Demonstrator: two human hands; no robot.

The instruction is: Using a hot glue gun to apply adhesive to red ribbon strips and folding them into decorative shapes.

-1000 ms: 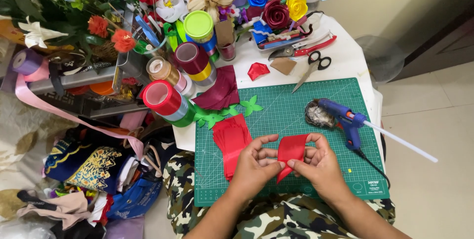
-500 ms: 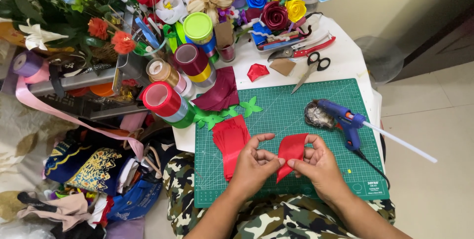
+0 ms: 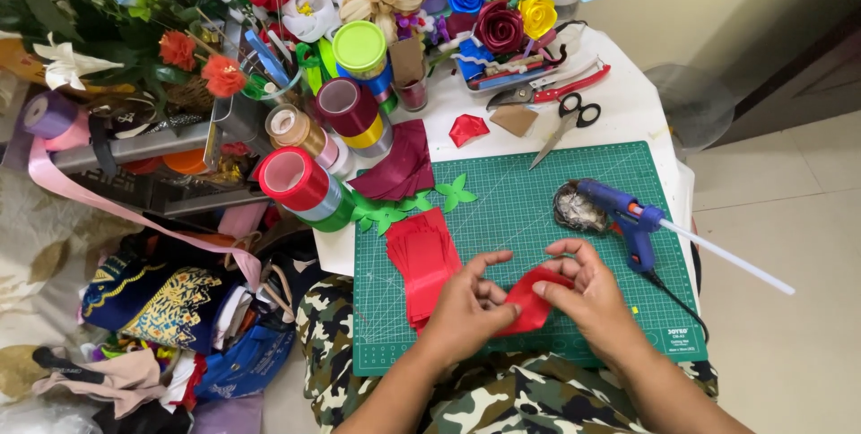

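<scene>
Green cutting mat (image 3: 502, 210), red ribbon piece (image 3: 529, 304)

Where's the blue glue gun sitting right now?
In the head view, the blue glue gun lies on the right side of the green cutting mat, just beyond the right hand, which pinches a red ribbon piece with the left hand.

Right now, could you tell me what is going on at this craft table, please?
A person holds a red ribbon piece between both hands, the left hand and right hand pinching it over the green cutting mat. A stack of cut red pieces lies beside the left hand. A blue glue gun rests on the mat, scissors above it.
</scene>
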